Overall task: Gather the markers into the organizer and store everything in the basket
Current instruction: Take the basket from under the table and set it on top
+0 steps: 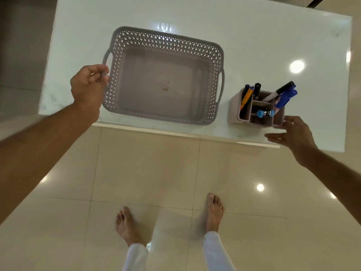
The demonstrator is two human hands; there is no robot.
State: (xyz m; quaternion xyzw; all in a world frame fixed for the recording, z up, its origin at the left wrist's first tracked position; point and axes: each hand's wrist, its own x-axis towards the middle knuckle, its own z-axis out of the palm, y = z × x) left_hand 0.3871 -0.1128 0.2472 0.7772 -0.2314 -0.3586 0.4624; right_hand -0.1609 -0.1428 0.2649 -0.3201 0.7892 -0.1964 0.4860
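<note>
Our left fingers (101, 72) curl at the basket (164, 75) rim, grasp unclear; our right fingers (277, 136) spread loose beside the organizer (257, 108), which holds the markers (284, 94) on the tabletop (273, 45), right of the basket.

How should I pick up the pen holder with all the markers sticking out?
Grip the organizer low around its outer walls, coming from the near right side, where the right hand is open. The markers lean out of the top, so a grab from above would probably knock them.
</note>
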